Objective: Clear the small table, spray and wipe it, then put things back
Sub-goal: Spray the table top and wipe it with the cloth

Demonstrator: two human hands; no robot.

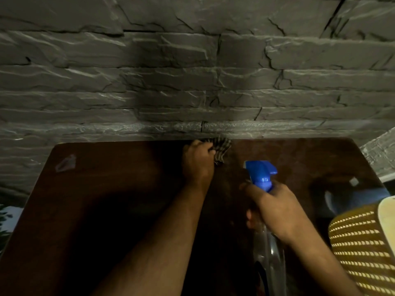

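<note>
The small table (106,189) has a dark brown glossy top that fills the lower half of the view. My left hand (197,161) grips a striped grey cloth (222,149) at the table's far edge, against the wall. My right hand (275,208) holds a clear spray bottle (270,248) with a blue trigger head (259,171), above the right part of the table, its nozzle toward the far edge. The bottle's lower body runs out of view at the bottom.
A grey stone-textured wall (192,71) stands directly behind the table. A yellow woven basket or chair back (363,242) is at the right, close to my right forearm. A faint bluish reflection (66,163) lies on the table's far left corner.
</note>
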